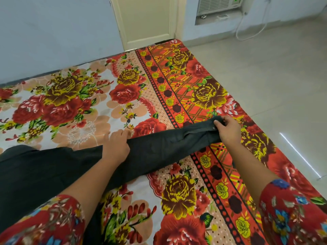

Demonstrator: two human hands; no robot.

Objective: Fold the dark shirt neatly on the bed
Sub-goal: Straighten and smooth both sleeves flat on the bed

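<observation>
sleeve [169, 147] of the dark shirt [44, 174] pulled out straight across the bed [185, 71], body of the shirt lying at the near left, partly out of frame. right hand [228, 130] closed on the cuff end, thumb and fingers pinching the cloth near a small button. left hand [115, 145] pressed onto the sleeve near the shoulder, fingers curled over its far edge, gripping or pinning it; hard to tell which.

probably the sleeve-straightening step, early in the fold. best done by keeping the cuff taut and level, smoothing wrinkles toward the cuff, then carrying the cuff back over the body with the left hand anchoring the crease. worth checking the lower layer for bunching under the forearm.

around: floral bedsheet, busy but flat, nothing lying on it near the shirt. tiled floor [274, 76] to the right, bed edge close to the cuff, so a slack sleeve could slide off that side. door [146, 20] and window air conditioner [219, 5] far off, no hindrance.
</observation>
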